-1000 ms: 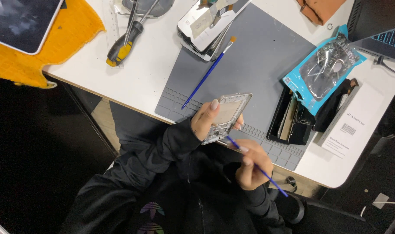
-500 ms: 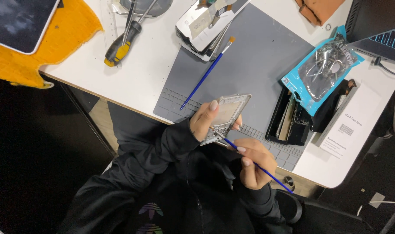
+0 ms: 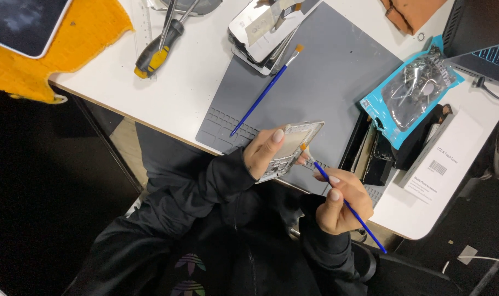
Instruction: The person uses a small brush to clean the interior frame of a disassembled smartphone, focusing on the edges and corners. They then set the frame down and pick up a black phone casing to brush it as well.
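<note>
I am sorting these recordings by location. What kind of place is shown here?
Probably a small electronics repair bench. The left hand holds a phone frame while the right hand brushes it with a blue brush. A grey work mat and a screwdriver lie on the white table.

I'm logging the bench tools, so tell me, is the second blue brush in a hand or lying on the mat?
Lying down. The second blue brush rests flat across the grey mat, apart from both hands.
</note>
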